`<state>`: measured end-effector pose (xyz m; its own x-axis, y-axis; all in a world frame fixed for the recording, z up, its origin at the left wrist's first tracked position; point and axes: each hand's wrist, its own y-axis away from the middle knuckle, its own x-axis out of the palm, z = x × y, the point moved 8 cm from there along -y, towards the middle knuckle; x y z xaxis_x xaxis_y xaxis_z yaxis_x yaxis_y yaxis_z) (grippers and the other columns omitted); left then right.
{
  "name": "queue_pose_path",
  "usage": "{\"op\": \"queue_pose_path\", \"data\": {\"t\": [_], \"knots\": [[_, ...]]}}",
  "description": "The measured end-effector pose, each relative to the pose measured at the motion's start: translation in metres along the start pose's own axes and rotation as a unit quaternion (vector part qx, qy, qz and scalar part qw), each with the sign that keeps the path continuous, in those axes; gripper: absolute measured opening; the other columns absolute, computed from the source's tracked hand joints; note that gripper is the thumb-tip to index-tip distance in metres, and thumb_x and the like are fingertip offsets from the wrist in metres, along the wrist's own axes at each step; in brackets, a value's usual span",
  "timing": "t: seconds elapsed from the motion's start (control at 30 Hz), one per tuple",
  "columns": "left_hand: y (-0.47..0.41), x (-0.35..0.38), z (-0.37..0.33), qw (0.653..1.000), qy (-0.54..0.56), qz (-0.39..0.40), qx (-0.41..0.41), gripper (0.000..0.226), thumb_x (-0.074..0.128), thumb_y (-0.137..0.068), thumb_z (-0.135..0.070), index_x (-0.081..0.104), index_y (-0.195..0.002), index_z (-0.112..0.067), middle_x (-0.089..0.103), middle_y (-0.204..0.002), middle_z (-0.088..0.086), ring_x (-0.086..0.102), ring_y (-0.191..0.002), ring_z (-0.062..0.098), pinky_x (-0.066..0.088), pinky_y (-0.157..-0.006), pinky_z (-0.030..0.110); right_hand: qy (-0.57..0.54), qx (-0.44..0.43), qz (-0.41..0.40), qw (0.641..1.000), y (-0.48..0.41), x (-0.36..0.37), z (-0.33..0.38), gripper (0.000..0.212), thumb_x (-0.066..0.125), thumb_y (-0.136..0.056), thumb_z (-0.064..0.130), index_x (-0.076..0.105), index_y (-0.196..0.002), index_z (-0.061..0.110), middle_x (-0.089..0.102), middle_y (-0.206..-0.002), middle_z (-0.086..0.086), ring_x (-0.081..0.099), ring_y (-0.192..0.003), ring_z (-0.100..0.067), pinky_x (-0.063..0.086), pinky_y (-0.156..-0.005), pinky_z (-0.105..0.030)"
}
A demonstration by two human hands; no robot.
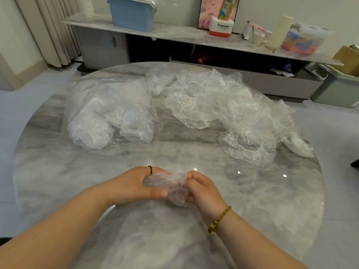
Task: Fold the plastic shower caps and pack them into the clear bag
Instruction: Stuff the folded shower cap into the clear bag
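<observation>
Gripping crumpled shower cap [171,186] with my left hand [134,184] and right hand [203,190] near worktop [256,202] front edge; clear bag [108,111] lying ahead-left, nearer my left hand.

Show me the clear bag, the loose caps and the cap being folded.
clear bag [111,105], head view, its filled middle.
loose caps [215,100], head view, middle of the heap.
cap being folded [174,182], head view, its bunched middle.
</observation>
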<state>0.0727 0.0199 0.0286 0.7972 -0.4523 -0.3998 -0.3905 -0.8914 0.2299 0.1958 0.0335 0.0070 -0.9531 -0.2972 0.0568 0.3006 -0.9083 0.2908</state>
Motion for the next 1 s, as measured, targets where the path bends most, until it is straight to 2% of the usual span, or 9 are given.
{"op": "queue_pose_path", "data": {"t": [0.13, 0.23, 0.37, 0.5, 0.63, 0.73, 0.8, 0.87, 1.0], "knots": [[-0.003, 0.001, 0.014, 0.998, -0.041, -0.026, -0.044, 0.04, 0.084, -0.058, -0.037, 0.062, -0.091, -0.031, 0.069, -0.092, -0.018, 0.062, -0.088, -0.008, 0.043, -0.074, 0.005, -0.108, 0.07, -0.011, 0.992, -0.001, -0.008, -0.005, 0.024, 0.036, -0.088, -0.005, 0.049, -0.071, 0.005, 0.065, -0.056, -0.003, 0.062, -0.047, -0.014, 0.049, -0.05, -0.027], [-0.01, -0.003, 0.024, 0.988, -0.111, -0.068, -0.077, 0.052, 0.069, -0.056, -0.055, 0.066, -0.085, -0.011, 0.068, -0.085, -0.003, 0.063, -0.081, 0.007, 0.049, -0.074, 0.022, -0.116, 0.088, -0.052, 0.988, -0.004, -0.017, -0.005, 0.02, 0.034, -0.087, -0.005, 0.047, -0.077, 0.006, 0.061, -0.063, -0.012, 0.062, -0.045, -0.015, 0.049, -0.048, -0.025], [-0.014, -0.004, 0.023, 0.975, -0.164, -0.122, -0.09, 0.043, 0.066, -0.083, -0.029, 0.038, -0.057, -0.008, 0.037, -0.056, -0.001, 0.036, -0.054, 0.01, 0.029, -0.051, 0.02, -0.043, 0.077, -0.076, 0.993, -0.009, -0.027, -0.001, 0.017, 0.044, -0.091, 0.009, 0.046, -0.075, 0.007, 0.053, -0.071, -0.013, 0.059, -0.047, -0.015, 0.044, -0.046, -0.023], [-0.018, -0.002, 0.027, 0.972, -0.168, -0.142, -0.086, 0.026, 0.064, -0.083, -0.033, 0.066, -0.09, -0.008, 0.066, -0.084, 0.001, 0.058, -0.088, 0.016, 0.044, -0.077, 0.025, 0.166, 0.001, -0.075, 0.983, -0.009, -0.027, 0.007, 0.017, 0.065, -0.083, 0.023, 0.049, -0.087, 0.019, 0.048, -0.068, 0.001, 0.048, -0.051, -0.004, 0.038, -0.048, -0.009], [-0.014, -0.006, 0.019, 0.948, -0.228, -0.201, -0.095, 0.044, 0.059, -0.085, -0.037, 0.05, -0.126, -0.026, 0.062, -0.088, -0.006, 0.053, -0.1, 0.017, 0.037, -0.082, 0.02, 0.346, -0.052, -0.108, 0.93, -0.009, -0.031, 0.012, 0.019, 0.055, -0.09, 0.019, 0.05, -0.107, 0.017, 0.047, -0.073, 0.007, 0.049, -0.074, -0.013, 0.037, -0.06, -0.016], [-0.008, -0.01, -0.006, 0.879, -0.37, -0.3, -0.024, 0.053, 0.049, -0.087, -0.038, 0.035, -0.136, -0.026, 0.062, -0.105, -0.002, 0.053, -0.105, 0.017, 0.036, -0.091, 0.025, 0.432, -0.062, -0.102, 0.894, -0.009, -0.027, 0.012, 0.03, 0.05, -0.092, 0.025, 0.046, -0.122, 0.02, 0.048, -0.073, 0.009, 0.049, -0.078, -0.016, 0.035, -0.065, -0.022], [-0.005, 0.005, -0.022, 0.832, -0.424, -0.342, 0.106, 0.045, 0.039, -0.084, -0.036, 0.041, -0.126, -0.019, 0.063, -0.11, 0.004, 0.05, -0.104, 0.019, 0.035, -0.092, 0.029, 0.458, -0.078, -0.101, 0.88, -0.006, -0.023, 0.017, 0.038, 0.049, -0.093, 0.025, 0.04, -0.13, 0.022, 0.054, -0.104, 0.006, 0.053, -0.093, -0.016, 0.038, -0.07, -0.022], [-0.007, 0.027, -0.023, 0.822, -0.443, -0.308, 0.184, 0.036, 0.021, -0.098, -0.031, 0.044, -0.122, -0.016, 0.06, -0.122, 0.006, 0.042, -0.114, 0.018, 0.022, -0.103, 0.029, 0.469, -0.095, -0.103, 0.872, -0.005, -0.023, 0.017, 0.046, 0.046, -0.094, 0.02, 0.032, -0.138, 0.021, 0.038, -0.135, 0.004, 0.049, -0.112, -0.013, 0.04, -0.083, -0.02], [-0.017, 0.042, -0.007, 0.838, -0.475, -0.241, 0.119, 0.067, 0.002, -0.1, -0.034, 0.062, -0.117, -0.009, 0.064, -0.118, 0.007, 0.044, -0.118, 0.017, 0.011, -0.107, 0.029, 0.492, -0.16, -0.128, 0.846, -0.003, -0.019, 0.021, 0.049, 0.029, -0.095, 0.019, 0.027, -0.144, 0.013, 0.016, -0.153, -0.005, 0.02, -0.14, -0.019, 0.014, -0.112, -0.022]]}}
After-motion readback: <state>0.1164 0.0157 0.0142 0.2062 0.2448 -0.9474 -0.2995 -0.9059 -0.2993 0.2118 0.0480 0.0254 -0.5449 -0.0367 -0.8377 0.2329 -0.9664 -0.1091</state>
